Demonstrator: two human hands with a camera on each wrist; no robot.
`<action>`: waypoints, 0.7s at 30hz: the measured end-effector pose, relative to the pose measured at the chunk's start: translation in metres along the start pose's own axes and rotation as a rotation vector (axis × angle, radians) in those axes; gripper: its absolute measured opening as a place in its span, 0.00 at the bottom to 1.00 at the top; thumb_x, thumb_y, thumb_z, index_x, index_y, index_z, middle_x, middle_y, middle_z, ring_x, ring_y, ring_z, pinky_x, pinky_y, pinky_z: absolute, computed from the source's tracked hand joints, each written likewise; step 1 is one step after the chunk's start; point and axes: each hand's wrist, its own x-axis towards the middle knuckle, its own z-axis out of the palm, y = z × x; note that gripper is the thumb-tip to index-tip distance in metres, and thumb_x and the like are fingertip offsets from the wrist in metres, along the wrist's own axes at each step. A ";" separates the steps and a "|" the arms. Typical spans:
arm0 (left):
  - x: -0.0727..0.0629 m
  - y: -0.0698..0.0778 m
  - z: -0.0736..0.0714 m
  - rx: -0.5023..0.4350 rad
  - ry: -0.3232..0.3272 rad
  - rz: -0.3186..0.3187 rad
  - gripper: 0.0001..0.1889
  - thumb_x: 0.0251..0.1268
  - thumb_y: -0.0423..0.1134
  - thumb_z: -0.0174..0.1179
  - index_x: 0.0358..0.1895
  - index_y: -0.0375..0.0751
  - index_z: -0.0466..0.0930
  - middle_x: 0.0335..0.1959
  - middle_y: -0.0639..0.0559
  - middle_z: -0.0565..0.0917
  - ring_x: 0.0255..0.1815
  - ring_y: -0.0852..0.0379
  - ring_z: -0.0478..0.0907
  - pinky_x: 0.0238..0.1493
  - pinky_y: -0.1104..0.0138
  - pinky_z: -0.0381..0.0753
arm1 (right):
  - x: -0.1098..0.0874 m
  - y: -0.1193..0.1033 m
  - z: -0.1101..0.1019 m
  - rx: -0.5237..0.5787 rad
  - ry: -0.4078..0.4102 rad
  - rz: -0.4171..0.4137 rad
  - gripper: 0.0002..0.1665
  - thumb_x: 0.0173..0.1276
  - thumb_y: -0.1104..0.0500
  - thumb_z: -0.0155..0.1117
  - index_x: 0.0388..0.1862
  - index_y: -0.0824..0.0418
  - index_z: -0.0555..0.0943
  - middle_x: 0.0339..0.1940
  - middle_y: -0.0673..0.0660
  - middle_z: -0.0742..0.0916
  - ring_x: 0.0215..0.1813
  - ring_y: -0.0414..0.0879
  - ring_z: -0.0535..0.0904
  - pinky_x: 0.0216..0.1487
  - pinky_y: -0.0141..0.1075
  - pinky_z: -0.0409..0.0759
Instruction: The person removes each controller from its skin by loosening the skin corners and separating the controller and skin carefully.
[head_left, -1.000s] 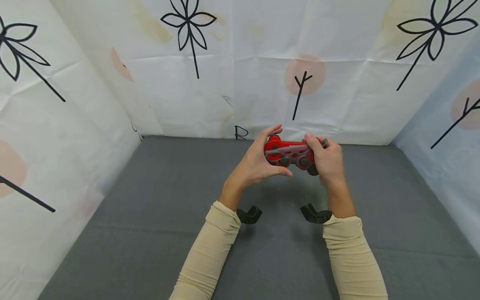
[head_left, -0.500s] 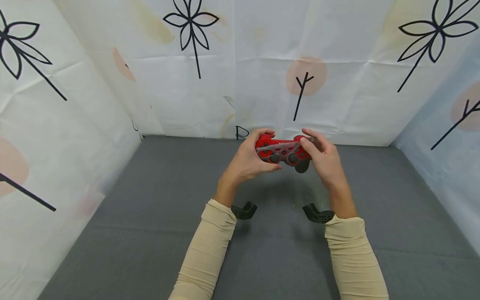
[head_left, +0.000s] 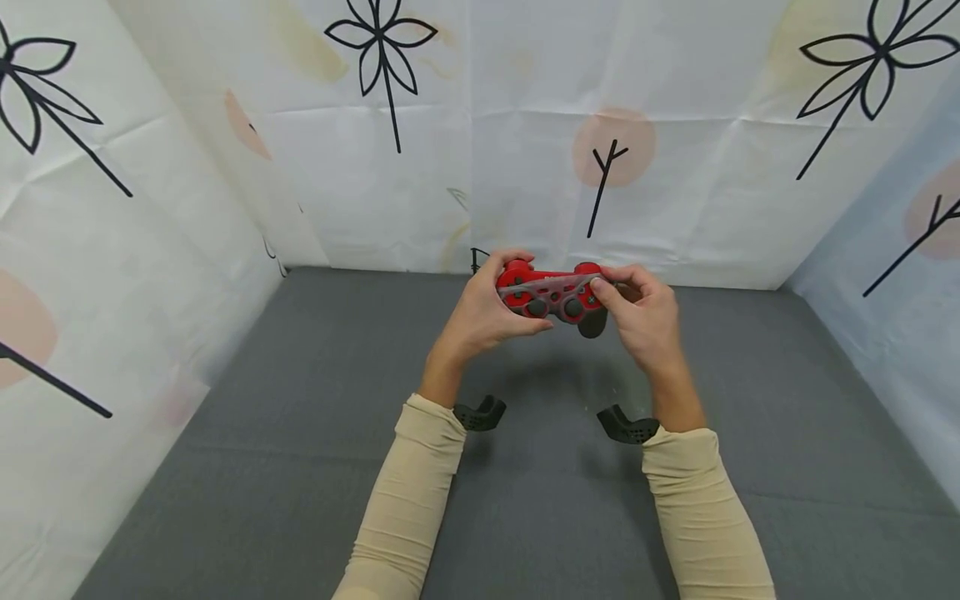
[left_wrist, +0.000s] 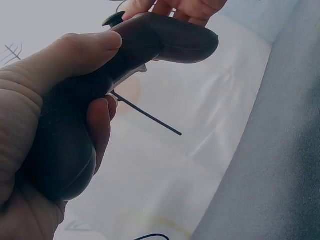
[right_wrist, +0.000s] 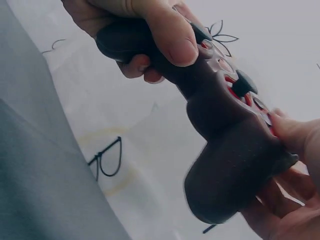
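Hanging in the air above the far part of the table, a red game controller (head_left: pixel 546 282) is held between both hands, its face tilted up toward the head camera. Over it sits a grey see-through cover (right_wrist: pixel 222 160), its upper edge running as a band across the face; red shell shows above that edge and through the cutouts around the two dark thumbsticks (right_wrist: pixel 243 84). Left hand (head_left: pixel 483 307): curled firmly round the left end, fingers at the top and back, thumb laid along the near edge; the left wrist view confirms the thumb pressed on the cover. Right hand (head_left: pixel 647 315): nearly closed, pinching the right end, thumb on the face beside the buttons, fingers bent behind; how much of the pinch falls on cover and how much on shell, cannot tell. The right handle (head_left: pixel 592 323) points down and clear of the palm. Each wrist carries a black bracket, left (head_left: pixel 482 414) and right (head_left: pixel 628 426), and each forearm a beige sleeve (head_left: pixel 408 492). Beneath lies a grey table (head_left: pixel 285 483), shaded below the hands. White cloth (head_left: pixel 517 183) stands behind and at both sides, printed with black line flowers (head_left: pixel 380 35) and pinkish discs (head_left: pixel 633 150).
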 end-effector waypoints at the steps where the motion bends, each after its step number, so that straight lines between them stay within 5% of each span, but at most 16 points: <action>1: 0.000 0.000 0.000 0.001 -0.001 -0.001 0.43 0.48 0.38 0.81 0.68 0.54 0.67 0.61 0.52 0.76 0.51 0.53 0.80 0.48 0.60 0.87 | 0.000 0.000 0.002 0.013 0.018 0.002 0.19 0.71 0.58 0.69 0.53 0.72 0.83 0.39 0.36 0.87 0.41 0.28 0.84 0.42 0.21 0.81; 8: 0.000 -0.001 -0.002 0.005 0.006 0.022 0.42 0.49 0.39 0.81 0.69 0.56 0.69 0.63 0.54 0.75 0.51 0.55 0.80 0.45 0.61 0.87 | 0.000 -0.001 0.007 0.039 0.107 -0.041 0.14 0.72 0.62 0.67 0.44 0.75 0.83 0.29 0.30 0.84 0.33 0.31 0.79 0.36 0.22 0.76; 12: 0.002 -0.001 0.001 0.019 -0.013 0.143 0.45 0.49 0.35 0.81 0.72 0.52 0.67 0.66 0.51 0.73 0.56 0.55 0.77 0.49 0.61 0.86 | 0.000 -0.004 0.006 0.023 0.154 -0.038 0.14 0.72 0.61 0.67 0.42 0.76 0.83 0.26 0.29 0.83 0.30 0.31 0.76 0.33 0.22 0.74; 17: 0.005 0.000 0.009 0.161 -0.010 0.313 0.42 0.45 0.38 0.83 0.68 0.42 0.73 0.65 0.46 0.73 0.60 0.55 0.72 0.55 0.65 0.82 | -0.001 -0.008 0.001 -0.042 0.205 0.008 0.16 0.73 0.58 0.68 0.43 0.75 0.84 0.23 0.28 0.81 0.29 0.31 0.75 0.33 0.22 0.73; 21: 0.004 0.003 0.012 0.187 0.052 0.326 0.35 0.47 0.38 0.82 0.62 0.43 0.78 0.61 0.48 0.75 0.55 0.57 0.75 0.51 0.67 0.84 | -0.001 -0.009 0.001 -0.065 0.212 0.019 0.19 0.73 0.55 0.67 0.44 0.74 0.83 0.22 0.27 0.81 0.28 0.29 0.76 0.34 0.20 0.76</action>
